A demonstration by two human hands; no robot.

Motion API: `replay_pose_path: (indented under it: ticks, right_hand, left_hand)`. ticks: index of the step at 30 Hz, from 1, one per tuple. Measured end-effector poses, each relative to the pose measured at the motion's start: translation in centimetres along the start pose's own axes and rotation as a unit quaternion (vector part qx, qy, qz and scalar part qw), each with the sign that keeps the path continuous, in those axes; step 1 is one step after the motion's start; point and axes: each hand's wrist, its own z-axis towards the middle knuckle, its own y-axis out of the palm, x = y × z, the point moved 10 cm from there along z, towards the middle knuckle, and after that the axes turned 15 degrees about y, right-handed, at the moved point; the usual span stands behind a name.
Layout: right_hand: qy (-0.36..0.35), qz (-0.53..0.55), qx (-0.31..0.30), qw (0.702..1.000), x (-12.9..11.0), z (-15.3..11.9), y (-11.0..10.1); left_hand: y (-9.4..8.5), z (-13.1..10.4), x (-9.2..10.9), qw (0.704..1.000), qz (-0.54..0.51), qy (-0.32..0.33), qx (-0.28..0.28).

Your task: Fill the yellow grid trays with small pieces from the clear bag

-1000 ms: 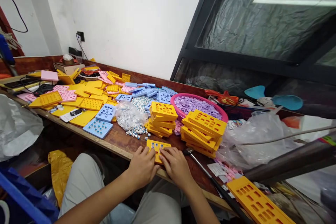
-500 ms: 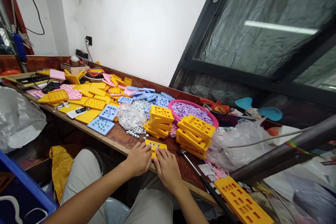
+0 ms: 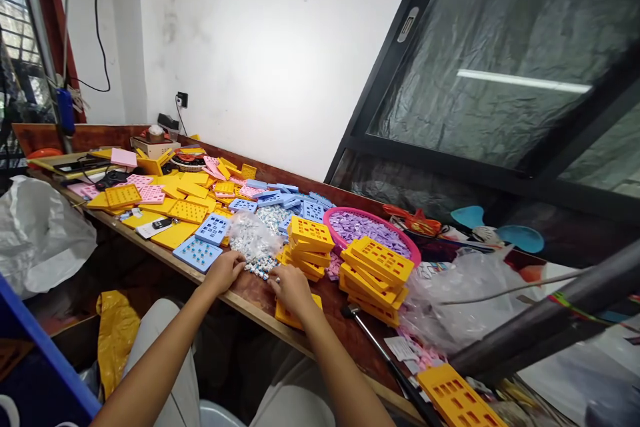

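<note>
Nearest, the yellow tray [image 3: 287, 313] lay at the worktop [image 3: 250, 290] edge, partly under the right hand [image 3: 291, 287], whose fingers were loosely curled; whether they gripped anything could not be told. The left hand [image 3: 225, 270] rested just beside the small white pieces [image 3: 260, 268], fingers bent. Behind stood a stack of yellow trays [image 3: 309, 243] and a pink basket [image 3: 370, 225].

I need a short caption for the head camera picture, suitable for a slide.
Both hands, left hand and right hand, reach a pile of small white-and-blue pieces on a wooden bench crowded with yellow slotted trays.
</note>
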Motion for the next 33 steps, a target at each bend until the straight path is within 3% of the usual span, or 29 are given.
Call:
replay_pose_path:
  ticks: [5, 9, 12, 15, 17, 19, 23, 25, 28, 33]
  right_hand:
    - [0.019, -0.018, -0.005, 1.000, -1.2, 2.3, 2.3]
    - [-0.002, 0.025, 0.012, 1.000, -0.9, 0.9, 1.2]
    - [-0.015, 0.139, 0.040, 0.989, 1.6, -1.0, -1.3]
    - [0.024, 0.240, 0.062, 0.968, 6.7, -2.9, -3.3]
    - [0.075, 0.283, 0.067, 0.954, 10.3, -4.2, -3.6]
    - [0.115, 0.305, 0.055, 0.944, 12.8, -5.4, -2.9]
    - [0.133, 0.311, 0.054, 0.940, 14.0, -7.0, -1.3]
    - [0.125, 0.301, 0.069, 0.943, 13.6, -7.3, -1.1]
    - [0.098, 0.268, 0.082, 0.955, 12.6, -7.2, -1.1]
    - [0.093, 0.272, 0.080, 0.954, 12.8, -6.7, -1.1]
  left_hand:
    - [0.8, 0.6, 0.3, 0.999, 0.022, -0.019, -0.026]
    - [1.2, 0.7, 0.2, 0.998, 0.034, -0.033, -0.042]
    - [1.4, 0.5, 0.1, 0.997, 0.034, -0.036, -0.056]
    - [1.2, 0.5, 0.8, 0.997, 0.030, -0.029, -0.069]
    - [1.0, 0.6, 2.0, 0.997, 0.027, -0.022, -0.071]
    - [1.1, 0.9, 4.5, 0.998, 0.002, 0.006, -0.070]
    - [3.8, 0.7, 11.7, 0.986, -0.090, 0.099, -0.096]
    - [5.7, 0.3, 14.2, 0.981, -0.093, 0.118, -0.127]
    - [7.9, 0.3, 15.6, 0.978, -0.054, 0.121, -0.164]
    - [9.6, 2.3, 15.3, 0.976, 0.004, 0.104, -0.191]
